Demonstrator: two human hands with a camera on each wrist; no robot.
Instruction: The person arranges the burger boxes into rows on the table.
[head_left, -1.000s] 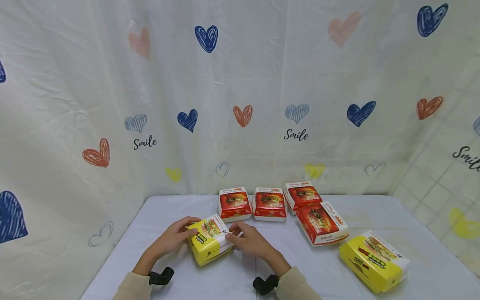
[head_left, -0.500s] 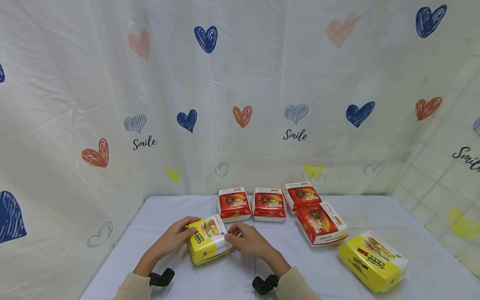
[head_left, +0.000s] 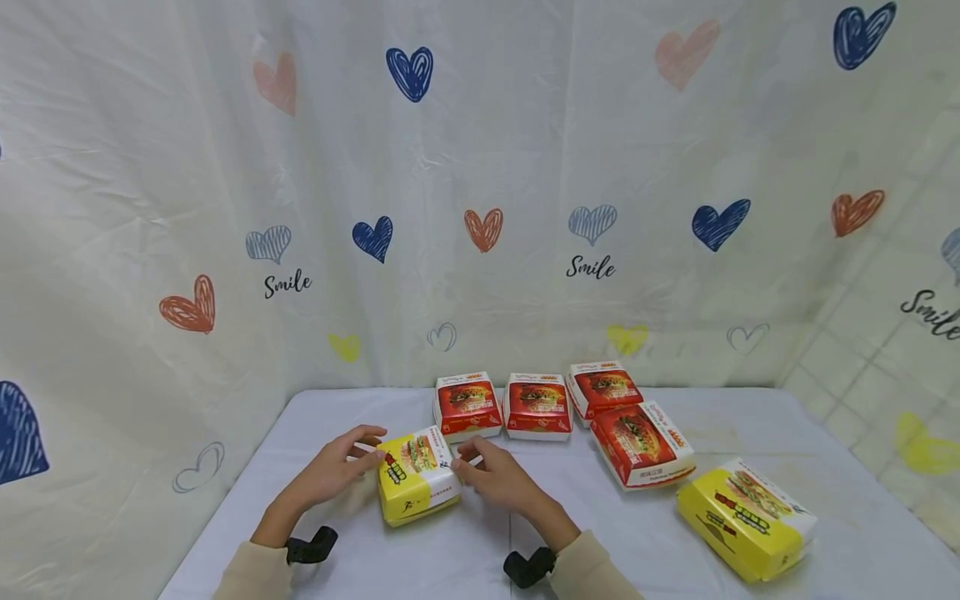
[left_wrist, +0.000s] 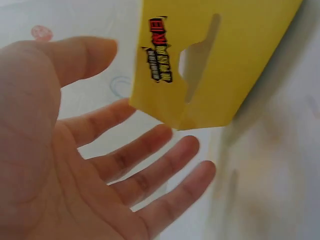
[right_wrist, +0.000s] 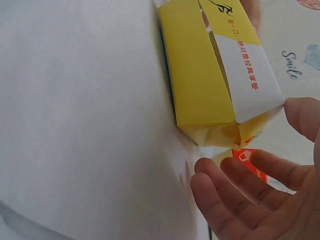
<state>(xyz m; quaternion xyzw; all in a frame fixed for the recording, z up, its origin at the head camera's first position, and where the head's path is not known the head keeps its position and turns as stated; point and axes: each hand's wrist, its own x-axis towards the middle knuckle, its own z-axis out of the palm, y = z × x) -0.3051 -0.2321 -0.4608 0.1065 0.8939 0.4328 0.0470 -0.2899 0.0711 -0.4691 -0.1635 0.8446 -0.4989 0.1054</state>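
A yellow and white burger box (head_left: 417, 477) sits closed on the table between the two hands. My left hand (head_left: 333, 471) is at its left side; in the left wrist view the fingers (left_wrist: 162, 157) are spread, with a gap between thumb and box. On the other side is my right hand (head_left: 498, 477), its thumb tip right at the box's corner in the right wrist view. The fingers (right_wrist: 235, 185) of that hand are loosely bent below the box's end and hold nothing. A slot shows in the box's yellow side (left_wrist: 250, 55).
Two red burger boxes (head_left: 468, 407) (head_left: 537, 407) stand at the back, just behind the yellow one. Two more red boxes (head_left: 603, 389) (head_left: 642, 443) touch each other to their right. A second yellow box (head_left: 746, 518) lies at the front right. A heart-printed curtain (head_left: 510, 150) hangs behind the table (head_left: 570, 508).
My left hand has let go of the yellow box and drawn back slightly left. The right hand's fingers have loosened at the box's right side. The box has barely moved.
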